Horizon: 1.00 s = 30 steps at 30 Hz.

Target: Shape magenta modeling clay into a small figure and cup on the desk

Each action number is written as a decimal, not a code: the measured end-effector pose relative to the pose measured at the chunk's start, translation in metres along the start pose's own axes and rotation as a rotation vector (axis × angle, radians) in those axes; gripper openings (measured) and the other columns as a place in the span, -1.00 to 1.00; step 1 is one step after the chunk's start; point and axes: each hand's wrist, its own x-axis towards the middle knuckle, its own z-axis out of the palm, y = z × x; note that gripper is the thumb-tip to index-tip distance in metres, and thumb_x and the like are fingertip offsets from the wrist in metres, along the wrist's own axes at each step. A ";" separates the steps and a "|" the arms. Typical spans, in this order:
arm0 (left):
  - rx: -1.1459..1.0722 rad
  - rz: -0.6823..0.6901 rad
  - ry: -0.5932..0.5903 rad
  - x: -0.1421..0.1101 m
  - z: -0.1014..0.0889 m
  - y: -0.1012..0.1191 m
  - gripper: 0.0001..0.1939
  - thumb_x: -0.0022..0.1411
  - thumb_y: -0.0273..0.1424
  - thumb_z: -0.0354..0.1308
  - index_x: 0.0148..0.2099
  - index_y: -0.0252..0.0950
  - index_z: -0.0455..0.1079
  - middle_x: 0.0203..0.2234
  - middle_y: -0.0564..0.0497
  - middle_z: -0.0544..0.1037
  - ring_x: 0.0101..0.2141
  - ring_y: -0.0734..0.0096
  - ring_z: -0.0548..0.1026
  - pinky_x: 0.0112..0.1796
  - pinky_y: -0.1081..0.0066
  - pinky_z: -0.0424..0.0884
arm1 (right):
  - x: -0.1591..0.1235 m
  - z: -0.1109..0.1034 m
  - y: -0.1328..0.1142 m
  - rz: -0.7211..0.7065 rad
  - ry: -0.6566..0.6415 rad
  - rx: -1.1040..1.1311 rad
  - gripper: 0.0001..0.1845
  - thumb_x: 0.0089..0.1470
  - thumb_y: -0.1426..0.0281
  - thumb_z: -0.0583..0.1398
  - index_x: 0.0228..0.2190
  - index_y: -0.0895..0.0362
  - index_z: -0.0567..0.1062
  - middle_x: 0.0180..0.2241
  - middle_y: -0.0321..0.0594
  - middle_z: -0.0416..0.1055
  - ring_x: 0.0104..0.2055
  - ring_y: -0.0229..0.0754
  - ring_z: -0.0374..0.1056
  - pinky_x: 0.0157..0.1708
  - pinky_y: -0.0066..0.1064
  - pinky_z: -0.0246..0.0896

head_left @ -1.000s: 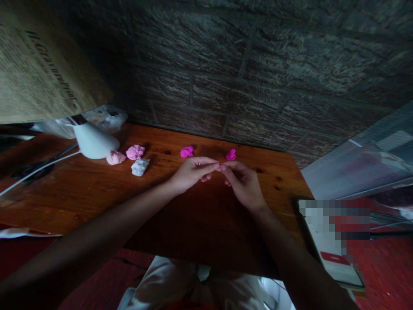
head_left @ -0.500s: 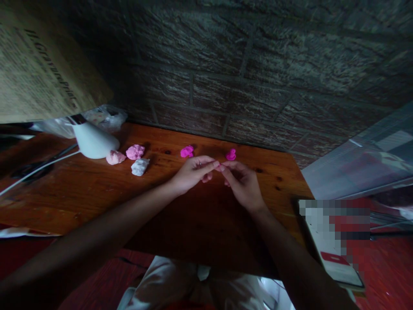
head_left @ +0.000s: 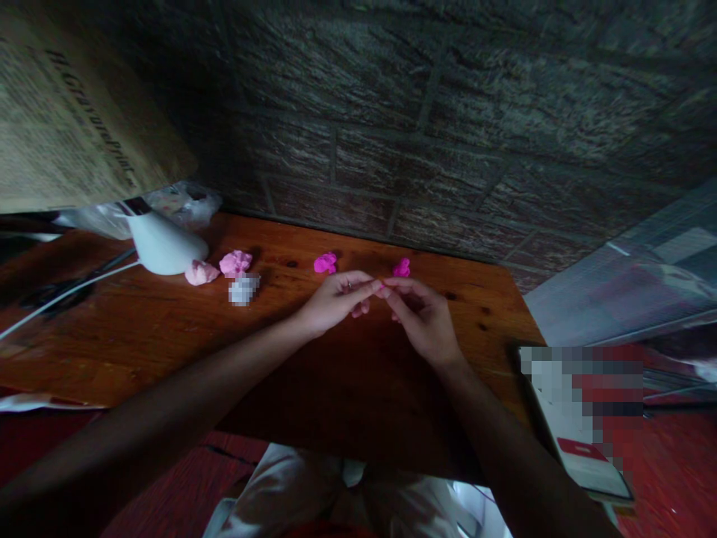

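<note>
My left hand [head_left: 341, 299] and my right hand [head_left: 423, 314] meet over the wooden table, thumbs and fingertips pinched together. Between them is a small bit of pink modelling clay [head_left: 382, 287], mostly covered by the fingers. Just beyond my left hand lies a bright magenta lump of clay [head_left: 325, 262]. Another magenta piece [head_left: 402, 267], shaped with rounded bulges, sits behind my right hand. To the left rest a pale pink lump [head_left: 202, 273], a pink lump [head_left: 236, 262] and a whitish lump [head_left: 244, 289], the last one pixelated.
A lamp with a white base [head_left: 165, 243] and a newsprint shade [head_left: 72, 112] stands at the left, its cord [head_left: 72, 297] crossing the table [head_left: 168, 340]. Clear plastic bags [head_left: 187, 203] lie behind it. A brick-patterned wall [head_left: 370, 149] closes the back. A flat framed board [head_left: 588, 448] is at the right edge.
Both hands stay pinched in almost the same place, with only tiny finger shifts. The clay lumps on the table have not moved.
</note>
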 end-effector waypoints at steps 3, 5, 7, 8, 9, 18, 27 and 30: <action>0.017 -0.012 -0.011 0.000 0.000 0.000 -0.65 0.24 -0.11 0.27 -0.29 -0.35 0.50 -0.58 0.11 0.44 -0.57 0.58 0.32 -0.53 0.53 0.21 | 0.000 -0.001 0.000 -0.005 -0.018 -0.028 -0.72 0.10 0.14 0.34 -0.23 0.05 0.64 -0.34 -0.23 0.59 -0.41 -0.25 0.40 -0.48 -0.43 0.37; 0.026 -0.020 -0.011 -0.001 0.000 0.000 -0.64 0.24 -0.10 0.26 -0.28 -0.35 0.50 -0.57 0.10 0.44 -0.57 0.58 0.32 -0.53 0.53 0.21 | 0.000 -0.001 -0.001 -0.002 -0.024 -0.031 -0.72 0.10 0.14 0.34 -0.24 0.06 0.65 -0.33 -0.22 0.60 -0.40 -0.24 0.42 -0.48 -0.43 0.37; 0.028 -0.030 -0.002 -0.001 0.000 -0.001 -0.62 0.25 -0.08 0.24 -0.28 -0.35 0.51 -0.57 0.09 0.45 -0.57 0.57 0.33 -0.54 0.53 0.21 | 0.001 -0.002 -0.002 0.012 -0.022 -0.020 -0.71 0.09 0.13 0.34 -0.25 0.07 0.65 -0.33 -0.21 0.62 -0.41 -0.24 0.43 -0.48 -0.43 0.38; 0.030 -0.032 0.004 -0.001 0.000 -0.001 -0.62 0.25 -0.08 0.24 -0.28 -0.35 0.51 -0.56 0.08 0.46 -0.57 0.56 0.34 -0.54 0.53 0.22 | 0.002 -0.002 -0.002 0.023 -0.020 -0.012 -0.70 0.08 0.13 0.35 -0.26 0.08 0.65 -0.33 -0.20 0.63 -0.42 -0.24 0.43 -0.48 -0.43 0.38; 0.034 -0.029 0.011 -0.001 0.000 0.000 -0.62 0.25 -0.07 0.23 -0.28 -0.34 0.51 -0.54 0.07 0.48 -0.56 0.56 0.34 -0.53 0.53 0.22 | 0.002 -0.003 -0.002 0.035 -0.018 -0.005 -0.70 0.07 0.12 0.36 -0.26 0.08 0.65 -0.32 -0.20 0.63 -0.43 -0.25 0.43 -0.49 -0.43 0.38; 0.037 0.015 -0.026 0.000 -0.002 -0.001 -0.71 0.22 -0.17 0.28 -0.24 -0.33 0.54 -0.44 0.02 0.57 -0.55 0.58 0.34 -0.54 0.52 0.21 | 0.004 -0.005 0.000 0.077 -0.001 0.057 -0.69 0.02 0.13 0.38 -0.29 0.08 0.65 -0.37 -0.25 0.62 -0.54 -0.32 0.35 -0.52 -0.44 0.33; -0.087 -0.009 0.001 0.002 0.000 -0.004 -0.74 0.14 -0.23 0.35 -0.24 -0.32 0.54 -0.44 0.05 0.55 -0.55 0.61 0.33 -0.54 0.53 0.20 | 0.005 -0.004 -0.002 0.150 -0.022 0.163 -0.71 -0.02 0.16 0.41 -0.29 0.06 0.66 -0.42 -0.31 0.58 -0.57 -0.37 0.28 -0.56 -0.47 0.24; -0.100 -0.009 -0.004 0.001 0.000 -0.004 -0.73 0.14 -0.21 0.35 -0.26 -0.32 0.54 -0.47 0.07 0.54 -0.56 0.62 0.32 -0.54 0.53 0.21 | 0.004 -0.002 -0.003 0.164 -0.027 0.200 -0.74 -0.03 0.18 0.42 -0.31 0.06 0.67 -0.44 -0.32 0.57 -0.57 -0.38 0.26 -0.57 -0.49 0.20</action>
